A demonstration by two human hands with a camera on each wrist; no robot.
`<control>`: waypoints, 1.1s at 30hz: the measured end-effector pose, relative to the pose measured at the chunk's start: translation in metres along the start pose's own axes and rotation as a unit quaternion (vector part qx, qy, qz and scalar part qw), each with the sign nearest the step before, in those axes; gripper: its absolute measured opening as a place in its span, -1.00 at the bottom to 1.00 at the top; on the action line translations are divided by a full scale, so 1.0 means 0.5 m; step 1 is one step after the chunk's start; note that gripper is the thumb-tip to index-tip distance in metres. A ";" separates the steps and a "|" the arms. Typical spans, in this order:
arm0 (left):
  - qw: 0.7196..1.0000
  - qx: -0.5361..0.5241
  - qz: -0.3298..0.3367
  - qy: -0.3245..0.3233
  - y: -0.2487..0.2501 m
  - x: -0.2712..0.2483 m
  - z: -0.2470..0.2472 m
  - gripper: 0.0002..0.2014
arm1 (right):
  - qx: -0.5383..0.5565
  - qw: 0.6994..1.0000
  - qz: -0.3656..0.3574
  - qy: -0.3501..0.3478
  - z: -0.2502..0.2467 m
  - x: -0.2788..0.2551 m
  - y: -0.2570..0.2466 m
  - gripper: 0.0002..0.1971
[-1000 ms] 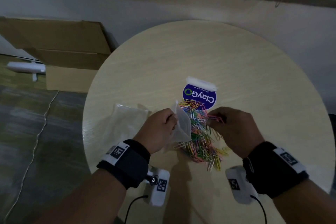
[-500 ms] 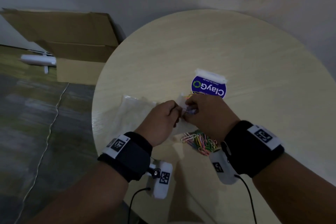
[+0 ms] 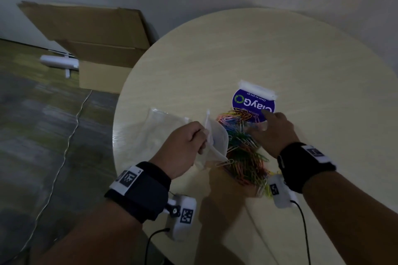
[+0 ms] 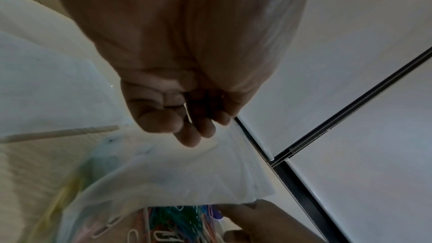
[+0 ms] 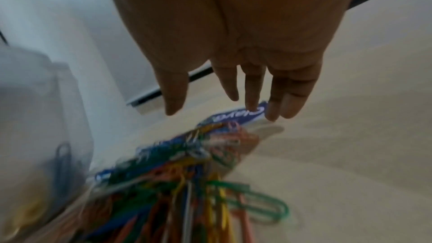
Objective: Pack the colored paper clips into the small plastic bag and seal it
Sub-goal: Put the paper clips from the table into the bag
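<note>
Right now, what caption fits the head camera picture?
Left hand holds the small plastic bag open beside colored paper clips.

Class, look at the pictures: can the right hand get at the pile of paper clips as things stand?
Probably yes: the right hand hovers open right over the paper clips, nothing between; the left hand holds the bag aside.

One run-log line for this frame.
left hand: pinches small clear plastic bag | right hand: open over colored paper clips | bag unsealed
</note>
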State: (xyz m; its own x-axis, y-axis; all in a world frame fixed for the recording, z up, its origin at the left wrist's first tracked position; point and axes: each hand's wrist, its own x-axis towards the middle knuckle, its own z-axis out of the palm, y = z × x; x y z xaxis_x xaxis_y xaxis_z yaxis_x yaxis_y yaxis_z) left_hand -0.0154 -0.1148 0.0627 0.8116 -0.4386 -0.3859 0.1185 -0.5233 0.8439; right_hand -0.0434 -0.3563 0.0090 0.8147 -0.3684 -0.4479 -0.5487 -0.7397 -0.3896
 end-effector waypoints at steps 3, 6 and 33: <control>1.000 0.008 -0.002 -0.001 -0.002 0.002 0.003 -0.69 | -0.102 0.992 -0.068 0.008 0.048 0.021 -0.005 -0.17; 1.000 0.013 -0.002 0.000 -0.006 0.008 0.006 -0.69 | -0.112 0.987 -0.118 0.012 0.075 0.009 -0.010 -0.38; 0.999 0.027 0.044 -0.005 0.007 0.042 0.017 -0.66 | 0.020 0.989 -0.135 0.062 -0.053 -0.099 -0.019 -0.85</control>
State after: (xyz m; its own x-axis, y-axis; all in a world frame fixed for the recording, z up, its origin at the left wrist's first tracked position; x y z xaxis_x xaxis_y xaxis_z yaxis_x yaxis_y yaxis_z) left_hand -0.0028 -0.1318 0.0546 0.8121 -0.4911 -0.3151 0.0163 -0.5207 0.8536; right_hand -0.0732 -0.3461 0.0564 0.9477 -0.2293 -0.2221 -0.3136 -0.7988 -0.5134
